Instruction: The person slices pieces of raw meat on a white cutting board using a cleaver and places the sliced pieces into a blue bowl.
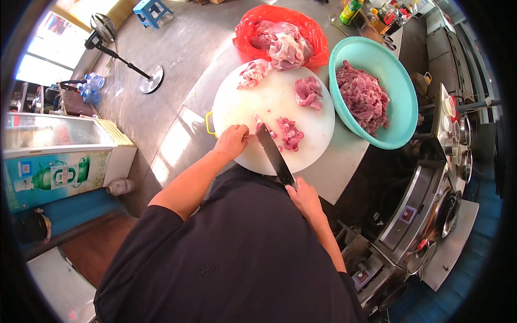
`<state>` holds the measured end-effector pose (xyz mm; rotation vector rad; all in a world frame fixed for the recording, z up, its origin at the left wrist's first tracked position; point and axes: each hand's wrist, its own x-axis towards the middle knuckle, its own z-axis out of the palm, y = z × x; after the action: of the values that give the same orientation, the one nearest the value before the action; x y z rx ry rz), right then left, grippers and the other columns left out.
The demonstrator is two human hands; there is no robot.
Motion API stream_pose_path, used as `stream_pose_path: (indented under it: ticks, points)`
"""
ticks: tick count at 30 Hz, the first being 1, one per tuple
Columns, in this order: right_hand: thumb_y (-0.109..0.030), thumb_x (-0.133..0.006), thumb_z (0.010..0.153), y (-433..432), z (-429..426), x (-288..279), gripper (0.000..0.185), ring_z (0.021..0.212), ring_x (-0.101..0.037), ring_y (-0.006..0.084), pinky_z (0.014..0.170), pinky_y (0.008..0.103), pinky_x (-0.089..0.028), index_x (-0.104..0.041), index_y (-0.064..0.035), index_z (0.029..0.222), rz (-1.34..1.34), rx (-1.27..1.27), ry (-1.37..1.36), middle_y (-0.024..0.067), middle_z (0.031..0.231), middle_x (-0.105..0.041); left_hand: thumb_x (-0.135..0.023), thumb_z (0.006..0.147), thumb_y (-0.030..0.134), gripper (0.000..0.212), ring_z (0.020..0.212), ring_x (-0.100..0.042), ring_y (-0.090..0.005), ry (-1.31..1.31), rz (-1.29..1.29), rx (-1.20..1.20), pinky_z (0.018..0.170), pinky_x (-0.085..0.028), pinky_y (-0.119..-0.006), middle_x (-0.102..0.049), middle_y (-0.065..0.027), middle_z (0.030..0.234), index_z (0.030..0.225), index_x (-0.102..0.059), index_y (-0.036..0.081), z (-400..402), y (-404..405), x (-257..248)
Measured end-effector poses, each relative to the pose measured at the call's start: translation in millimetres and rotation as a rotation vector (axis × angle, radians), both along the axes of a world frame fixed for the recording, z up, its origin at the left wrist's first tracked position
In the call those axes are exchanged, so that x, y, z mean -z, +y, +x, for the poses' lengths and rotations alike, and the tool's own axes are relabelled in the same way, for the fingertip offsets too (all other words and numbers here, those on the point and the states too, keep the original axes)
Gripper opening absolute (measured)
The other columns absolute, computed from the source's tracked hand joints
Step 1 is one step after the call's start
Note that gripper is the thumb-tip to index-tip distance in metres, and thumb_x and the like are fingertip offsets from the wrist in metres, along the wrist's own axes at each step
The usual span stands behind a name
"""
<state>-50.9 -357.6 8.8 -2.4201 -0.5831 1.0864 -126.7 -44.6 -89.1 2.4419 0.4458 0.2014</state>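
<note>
My right hand (306, 198) grips the handle of a broad dark-bladed kitchen knife (276, 155), its blade slanting over the round white cutting board (238, 109). My left hand (233, 141) is at the board's left edge, fingers pinched on a thin pale strip of meat (252, 137) that runs to the blade. Just beyond the blade tip lies a small meat scrap (259, 120). Cut meat pieces (291, 134) sit right of the blade. Farther back on the board are a larger piece of raw meat (308, 93) and a fatty piece (252, 75).
A red plastic bag (244, 30) holding a large chunk of raw meat (288, 44) touches the board's far edge. To the right, a turquoise basin (400, 117) contains cut meat (363, 99). Bottles (351, 11) and scissors (389, 42) lie beyond. A stove (416, 202) stands at right.
</note>
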Motion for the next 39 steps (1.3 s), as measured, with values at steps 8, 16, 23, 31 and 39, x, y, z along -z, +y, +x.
stream_pose_path:
  ticks: [8,16,23,31,39]
  points:
    - [-0.038,-0.064,0.103,2,-19,-13,0.034,0.091,-0.072,0.0455,0.081,0.0555,-0.055,-0.065,-0.0085,0.121,0.025,0.023,-0.175,0.0212,0.095,-0.076,-0.07,0.083,0.003,0.015,0.094,-0.066,-0.0367,-0.1,0.028,0.181,0.082,-0.055,-0.047,-0.067,-0.0136,0.092,0.097,-0.07,0.006,-4,19,5]
    - [-0.033,-0.063,0.104,33,-30,-6,0.03,0.084,-0.072,0.0431,0.075,0.0557,-0.056,-0.062,-0.01,0.123,0.011,-0.11,-0.229,0.0196,0.086,-0.074,-0.071,0.083,0.004,0.015,0.097,-0.065,-0.0357,-0.077,0.029,0.164,0.087,-0.056,-0.045,-0.066,-0.0125,0.097,0.097,-0.07,0.008,-4,14,1]
    - [-0.027,-0.06,0.106,83,-26,8,0.024,0.081,-0.072,0.0442,0.073,0.0567,-0.056,-0.056,-0.0066,0.117,0.016,-0.173,-0.307,0.0215,0.088,-0.073,-0.074,0.082,0.006,0.015,0.098,-0.065,-0.0334,-0.108,0.054,0.182,0.089,-0.056,-0.043,-0.068,-0.0107,0.097,0.097,-0.072,0.009,-2,17,8]
    - [-0.028,-0.06,0.106,16,-47,4,0.026,0.089,-0.072,0.0461,0.079,0.0573,-0.056,-0.057,-0.0075,0.121,-0.132,-0.085,-0.199,0.0231,0.094,-0.074,-0.07,0.085,0.003,0.011,0.098,-0.067,-0.0352,-0.089,-0.013,0.112,0.087,-0.057,-0.045,-0.069,-0.0123,0.099,0.096,-0.072,0.007,-2,38,11]
    - [-0.027,-0.069,0.103,2,-56,-11,0.023,0.072,-0.07,0.0306,0.069,0.0432,-0.056,-0.064,-0.0044,0.099,0.04,0.393,-0.074,0.0151,0.078,-0.069,-0.061,0.091,-0.002,0.032,0.114,-0.066,-0.0391,-0.084,-0.289,-0.05,0.098,-0.056,-0.045,-0.067,-0.02,0.123,0.122,-0.069,-0.001,26,18,14]
